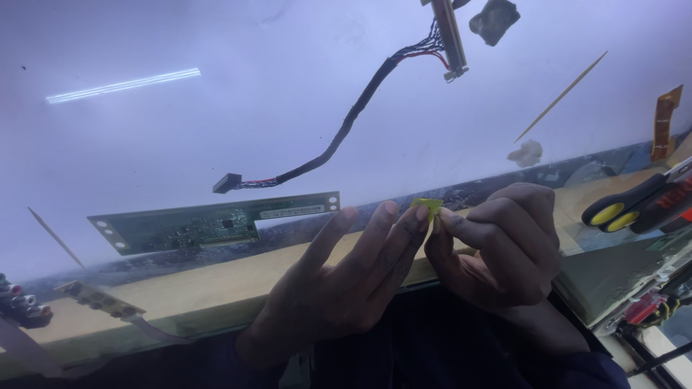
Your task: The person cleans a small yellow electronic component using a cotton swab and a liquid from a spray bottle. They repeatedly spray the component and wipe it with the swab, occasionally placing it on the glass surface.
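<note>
Both hands meet over the near edge of a lit display panel (216, 122). The right hand (501, 245), curled nearly closed, pinches a small yellow-green tab (427, 207) at its fingertips. The left hand (346, 281), fingers extended, steadies the tab's other side. A green circuit strip (216, 223) lies just beyond the left hand.

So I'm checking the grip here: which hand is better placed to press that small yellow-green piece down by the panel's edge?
Probably the right hand: it pinches the small yellow-green piece between thumb and forefinger. The left hand has its fingers spread, with only a fingertip at the piece, so it steadies rather than grips.
</note>
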